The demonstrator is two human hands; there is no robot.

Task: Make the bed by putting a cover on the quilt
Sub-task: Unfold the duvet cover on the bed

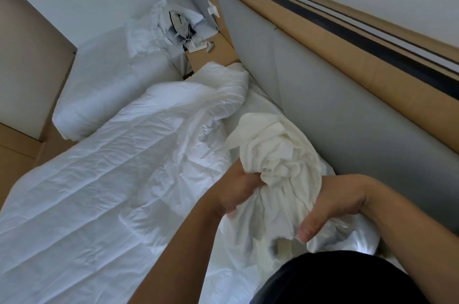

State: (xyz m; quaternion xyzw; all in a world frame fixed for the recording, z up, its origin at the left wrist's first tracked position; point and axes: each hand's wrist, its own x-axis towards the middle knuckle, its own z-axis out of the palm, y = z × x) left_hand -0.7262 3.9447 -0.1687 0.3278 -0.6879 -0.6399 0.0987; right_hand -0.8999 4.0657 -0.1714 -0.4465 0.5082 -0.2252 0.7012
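Two beds show: a second white-sheeted bed (106, 85) at ten o'clock, a tan wooden nightstand (216, 55) strewn with white cables (196, 47) at twelve, and a grey padded headboard (335, 95) along two o'clock. The crinkled white quilt (119, 179) spreads from centre toward eight o'clock. The left hand (236, 192) and the right hand (327, 209) both clench the bunched cream fabric cover (278, 152) at four o'clock, over the quilt's edge.

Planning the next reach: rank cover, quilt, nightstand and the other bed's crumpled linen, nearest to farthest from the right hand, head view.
1. cover, gripped in the right hand.
2. quilt, spread to its left.
3. nightstand, beyond the quilt's far end.
4. crumpled linen, farthest, on the other bed.
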